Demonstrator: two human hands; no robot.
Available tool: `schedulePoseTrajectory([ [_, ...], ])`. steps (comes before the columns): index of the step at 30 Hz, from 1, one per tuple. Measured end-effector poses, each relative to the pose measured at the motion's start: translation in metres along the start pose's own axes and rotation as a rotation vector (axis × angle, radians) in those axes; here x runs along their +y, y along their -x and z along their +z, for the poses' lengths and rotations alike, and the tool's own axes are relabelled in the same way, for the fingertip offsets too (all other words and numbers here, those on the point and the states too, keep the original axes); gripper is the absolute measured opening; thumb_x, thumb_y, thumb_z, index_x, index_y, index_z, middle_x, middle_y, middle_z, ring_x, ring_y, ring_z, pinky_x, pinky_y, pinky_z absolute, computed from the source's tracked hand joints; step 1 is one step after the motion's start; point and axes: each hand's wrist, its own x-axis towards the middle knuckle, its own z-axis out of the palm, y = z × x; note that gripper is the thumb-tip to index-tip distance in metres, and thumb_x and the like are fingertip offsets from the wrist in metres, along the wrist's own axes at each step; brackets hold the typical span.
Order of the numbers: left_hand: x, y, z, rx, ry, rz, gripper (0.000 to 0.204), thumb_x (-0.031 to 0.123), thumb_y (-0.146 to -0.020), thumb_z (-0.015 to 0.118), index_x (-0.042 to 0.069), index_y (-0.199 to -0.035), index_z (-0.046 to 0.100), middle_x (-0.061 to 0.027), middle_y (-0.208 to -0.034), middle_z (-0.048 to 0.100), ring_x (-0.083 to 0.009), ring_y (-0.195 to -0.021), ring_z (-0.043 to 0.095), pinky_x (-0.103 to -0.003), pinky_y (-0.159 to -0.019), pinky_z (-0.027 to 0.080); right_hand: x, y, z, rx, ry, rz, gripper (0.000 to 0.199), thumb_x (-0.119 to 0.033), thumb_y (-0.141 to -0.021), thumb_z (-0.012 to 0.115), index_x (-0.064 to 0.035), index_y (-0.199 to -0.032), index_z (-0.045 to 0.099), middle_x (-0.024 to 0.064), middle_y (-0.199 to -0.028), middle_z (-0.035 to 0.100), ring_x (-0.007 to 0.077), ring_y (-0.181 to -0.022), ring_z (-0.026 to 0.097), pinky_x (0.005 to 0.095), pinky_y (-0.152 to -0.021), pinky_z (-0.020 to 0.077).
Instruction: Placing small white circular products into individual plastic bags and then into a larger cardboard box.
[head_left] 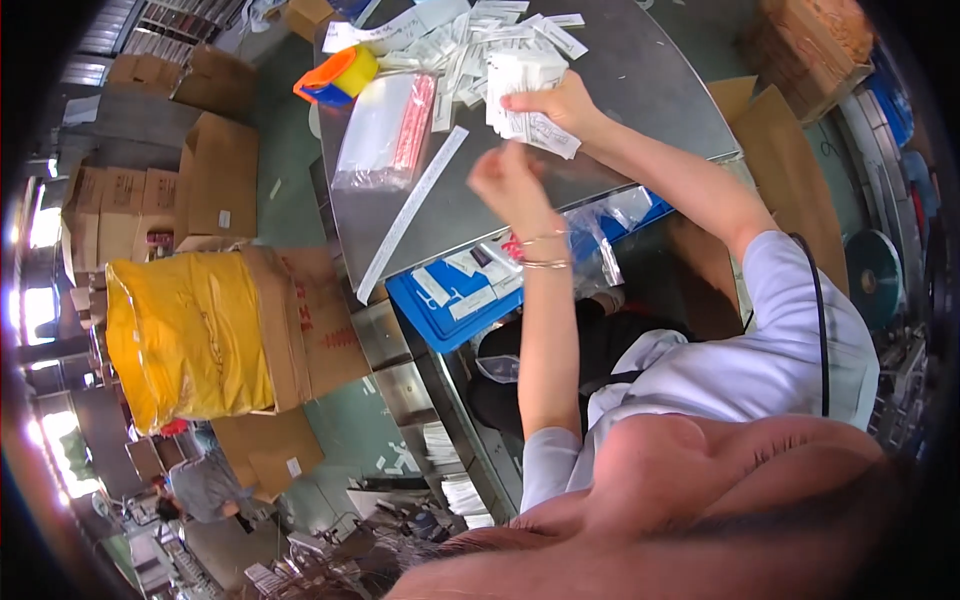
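Note:
My right hand (565,104) grips a thick stack of white paper labels (514,80), its thumb lying across the front of them. Just below the stack's lower edge is my left hand (508,187), with bracelets at its wrist. Its fingers look bent but are smeared by motion, so whether they pinch anything is unclear. Behind the stack, a loose heap of white labels (452,52) spreads over the far part of the dark metal table (640,85).
Left of the heap lie a pack of clear plastic bags (378,130) and an orange, yellow and blue tape roll (340,76). A long white strip (414,212) lies aslant. Under the table's edge sits a blue tray (425,318) with labels. Farther left is a yellow-lined carton (190,335).

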Motion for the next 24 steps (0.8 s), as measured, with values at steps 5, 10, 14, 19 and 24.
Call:
schedulePoseTrajectory([
  [5,-0.011,0.019,-0.002,-0.203,0.169,-0.087,0.031,0.013,-0.081,0.065,-0.005,-0.100,0.048,-0.0108,-0.081,0.060,-0.0123,-0.062,0.057,-0.022,-0.049,0.045,-0.009,0.018,0.020,0.103,-0.103,0.080,0.030,-0.001,-0.069,0.070,0.0011,-0.098,0.060,0.0086,-0.086,0.064,0.0155,-0.074,0.063,0.0294,-0.065,0.0517],
  [10,-0.003,0.018,-0.018,-0.235,0.124,-0.017,0.021,0.012,-0.083,0.063,-0.006,-0.089,0.054,-0.0083,-0.073,0.060,-0.0110,-0.058,0.056,-0.021,-0.051,0.046,-0.009,0.019,0.014,0.073,-0.276,0.117,0.027,-0.004,-0.073,0.067,0.0022,-0.098,0.059,0.0095,-0.090,0.063,0.0173,-0.078,0.063,0.0308,-0.068,0.0519],
  [14,-0.001,0.020,-0.033,-0.211,-0.058,0.061,0.016,0.010,-0.084,0.060,-0.005,-0.087,0.056,-0.0073,-0.071,0.060,-0.0100,-0.057,0.056,-0.021,-0.052,0.046,-0.008,-0.004,-0.002,0.177,-0.449,0.134,0.029,-0.005,-0.074,0.066,0.0036,-0.100,0.058,0.0103,-0.094,0.063,0.0191,-0.081,0.063,0.0318,-0.071,0.0516],
  [19,0.012,-0.004,-0.067,-0.111,-0.397,0.277,0.012,0.008,-0.086,0.057,-0.003,-0.090,0.056,-0.0065,-0.075,0.061,-0.0089,-0.061,0.056,-0.021,-0.052,0.046,-0.023,0.001,-0.033,-0.079,-0.192,0.302,0.041,-0.007,-0.073,0.065,0.0009,-0.111,0.054,0.0086,-0.098,0.062,0.0176,-0.087,0.061,0.0311,-0.078,0.0493],
  [24,0.018,-0.018,-0.065,-0.143,-0.452,0.396,0.014,0.007,-0.085,0.056,-0.006,-0.093,0.056,-0.0069,-0.083,0.061,-0.0114,-0.068,0.058,-0.023,-0.059,0.049,-0.011,0.026,-0.005,-0.369,0.073,0.292,0.048,-0.005,-0.068,0.069,-0.0009,-0.113,0.054,0.0078,-0.101,0.062,0.0166,-0.093,0.059,0.0299,-0.082,0.0469],
])
